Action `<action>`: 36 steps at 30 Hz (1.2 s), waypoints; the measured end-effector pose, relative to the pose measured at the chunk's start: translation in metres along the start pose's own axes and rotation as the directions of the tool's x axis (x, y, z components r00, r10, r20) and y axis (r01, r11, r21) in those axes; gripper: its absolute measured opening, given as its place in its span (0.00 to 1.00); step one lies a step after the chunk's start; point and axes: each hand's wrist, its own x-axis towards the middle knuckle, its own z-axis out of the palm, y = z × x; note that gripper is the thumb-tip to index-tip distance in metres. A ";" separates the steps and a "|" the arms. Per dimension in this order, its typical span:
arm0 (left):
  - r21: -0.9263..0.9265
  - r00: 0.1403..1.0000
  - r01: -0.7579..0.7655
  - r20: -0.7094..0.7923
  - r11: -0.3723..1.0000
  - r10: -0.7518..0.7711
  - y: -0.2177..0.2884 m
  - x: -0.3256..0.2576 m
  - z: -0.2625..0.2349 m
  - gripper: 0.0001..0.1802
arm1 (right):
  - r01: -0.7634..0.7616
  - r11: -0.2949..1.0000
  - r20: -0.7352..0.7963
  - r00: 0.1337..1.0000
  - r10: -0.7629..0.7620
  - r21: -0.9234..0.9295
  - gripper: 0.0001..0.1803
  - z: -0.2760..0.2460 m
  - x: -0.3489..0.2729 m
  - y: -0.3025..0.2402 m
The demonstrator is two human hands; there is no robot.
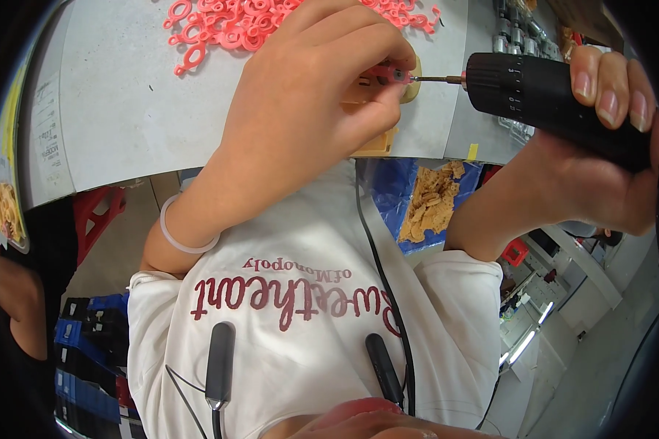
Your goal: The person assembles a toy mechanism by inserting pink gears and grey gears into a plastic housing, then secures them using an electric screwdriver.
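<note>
My left hand, with a pale bangle on its wrist, pinches a small pink plastic part against a tan wooden piece on the grey table. My right hand grips a black electric screwdriver held sideways. Its thin metal bit touches the pink part at my left fingertips. Another tan piece lies just under my left hand at the table's edge.
A heap of pink plastic ring-shaped parts lies on the table beyond my left hand. Small metal parts sit behind the screwdriver. Below the table are a blue bag of tan pieces, a red stool and blue crates.
</note>
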 end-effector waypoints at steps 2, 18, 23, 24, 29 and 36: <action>0.106 0.997 -0.079 0.032 0.991 0.076 0.000 -0.002 -0.004 0.10 | -0.017 1.000 0.013 1.000 0.017 -0.019 0.09 -0.005 0.000 -0.003; 0.088 0.998 0.052 0.036 0.995 -0.056 0.000 0.002 -0.001 0.10 | -0.130 0.974 0.132 0.979 0.156 -0.185 0.11 0.028 -0.010 -0.010; 0.033 1.000 0.020 -0.011 0.999 -0.019 -0.002 0.002 0.003 0.10 | -0.140 0.959 0.150 0.972 0.181 -0.247 0.12 0.044 -0.014 -0.003; 0.026 1.000 0.014 -0.020 1.000 -0.013 -0.002 0.001 0.003 0.10 | -0.143 0.956 0.154 0.971 0.186 -0.255 0.12 0.042 -0.013 -0.004; -0.061 0.995 0.059 -0.074 0.996 -0.063 -0.004 -0.004 0.008 0.10 | -0.124 0.951 0.183 0.966 0.180 -0.284 0.13 0.048 -0.014 -0.016; -0.012 0.995 0.036 -0.091 0.999 -0.037 -0.006 -0.003 0.011 0.08 | 0.154 0.977 -0.013 0.987 -0.158 -0.147 0.10 0.003 0.045 -0.019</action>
